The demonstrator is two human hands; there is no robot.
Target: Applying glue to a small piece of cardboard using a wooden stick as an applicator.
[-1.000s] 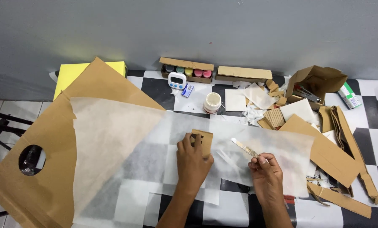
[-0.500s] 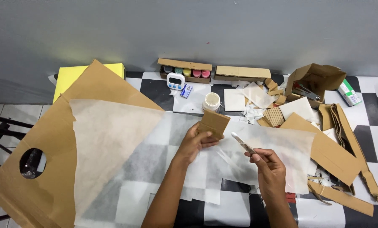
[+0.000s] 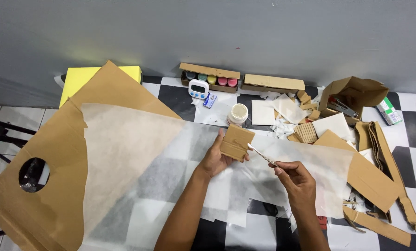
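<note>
Left hand (image 3: 216, 158) is closed around a small brown cardboard piece (image 3: 236, 142), which is held up above the table, just in front of the white jar (image 3: 238, 113). The piece is gripped from the left side, with the thumb on its front. Right hand (image 3: 297, 175) is shut on a thin stick (image 3: 262, 155), maybe a small brush; it is too thin to be sure. The stick is pinched between thumb and fingers, and its white tip is set against the right edge of the cardboard piece.

Under both hands, sheets of thin white paper (image 3: 138, 153) are spread over a black and white checked table (image 3: 415, 130). A big brown cardboard sheet (image 3: 54, 176) with a round hole is laid at the left, partly under the paper. A yellow box (image 3: 77, 76) is seen behind it.

At the back, a long box of paint pots (image 3: 210, 76) is placed by the grey wall, with a small white timer (image 3: 198, 88) in front of it. An open brown box (image 3: 352, 95) and many cardboard scraps (image 3: 380, 172) are piled at the right.
</note>
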